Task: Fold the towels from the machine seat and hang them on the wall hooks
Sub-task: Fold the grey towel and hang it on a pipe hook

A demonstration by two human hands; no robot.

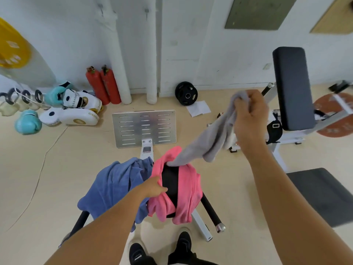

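Observation:
My right hand [250, 113] is raised and shut on one end of a grey towel [208, 142]; the towel's lower end still touches the pink towel. A pink towel [186, 190] lies draped over the black machine seat [170, 180]. Left of it, a blue towel [112, 188] hangs over the seat's side. My left hand [153, 187] rests on the pink towel's left edge, fingers pinching the cloth. Two wall hooks [146, 11] [100, 5] show high on the white wall.
A metal footplate [144, 128] stands in front of the seat. Boxing gloves and pads [72, 108] lie at the left, red extinguishers [104, 86] and a weight plate [186, 93] by the wall. A padded bench [292, 87] and a dark mat [322, 194] are at the right.

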